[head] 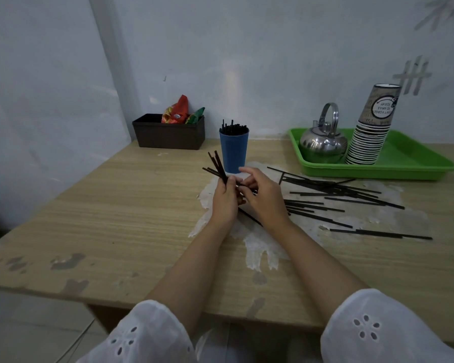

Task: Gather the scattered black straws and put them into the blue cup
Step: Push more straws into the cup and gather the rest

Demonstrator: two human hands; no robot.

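Centrally, the left hand (224, 197) grips a bundle of black straws (216, 166), their long axes fanning toward eleven o'clock. The right hand (264, 199) pinches one of them. Loose straws (333, 195) (thin, straight, matte) lie mostly crosswise at three o'clock on the worn wood-grain table (116, 218). At twelve stands the tapered blue cup (233, 153), holding upright straws.

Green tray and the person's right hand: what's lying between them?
Scattered black straws lie crisscrossed on the table between the right hand and the green tray, over a whitish worn patch, as the head view shows.
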